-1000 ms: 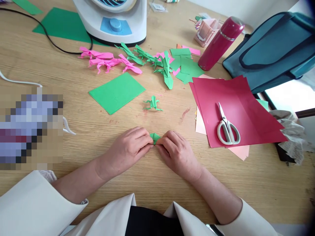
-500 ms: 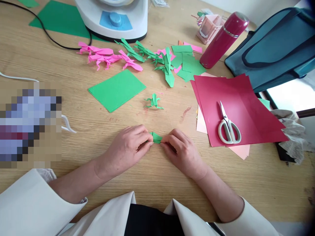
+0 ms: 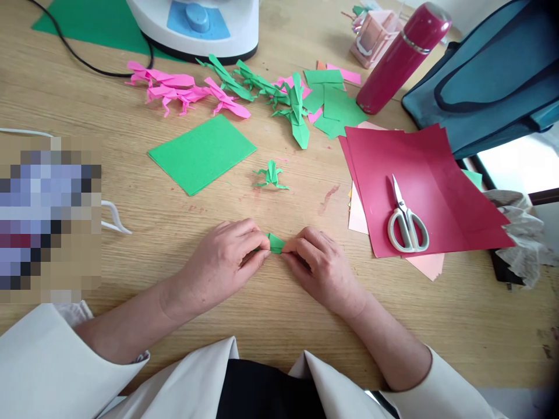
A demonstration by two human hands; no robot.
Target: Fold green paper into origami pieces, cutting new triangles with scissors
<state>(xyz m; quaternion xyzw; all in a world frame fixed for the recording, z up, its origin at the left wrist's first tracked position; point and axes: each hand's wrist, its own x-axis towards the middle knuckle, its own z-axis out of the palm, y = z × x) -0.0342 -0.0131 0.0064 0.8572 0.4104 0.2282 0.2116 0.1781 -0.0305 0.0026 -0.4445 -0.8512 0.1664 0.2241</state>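
Note:
My left hand (image 3: 227, 262) and my right hand (image 3: 318, 265) rest on the wooden table (image 3: 131, 244) and pinch a small folded green paper piece (image 3: 276, 242) between their fingertips. Both hands are closed on it, one at each end. Just beyond them lies a small finished green paper figure (image 3: 271, 174). A flat green sheet (image 3: 201, 153) lies to the left of that figure.
Pink folded figures (image 3: 183, 93) and green folded figures (image 3: 271, 96) lie in a row further back, with green scraps (image 3: 334, 110). Scissors (image 3: 406, 218) lie on dark red sheets (image 3: 437, 174) at right. A maroon flask (image 3: 402, 55), a blue bag (image 3: 493, 75) and a white fan base (image 3: 196, 23) stand behind.
The hands stay pinched on the green piece and have barely shifted. The view has tilted a little, so everything on the table sits slightly higher in the picture.

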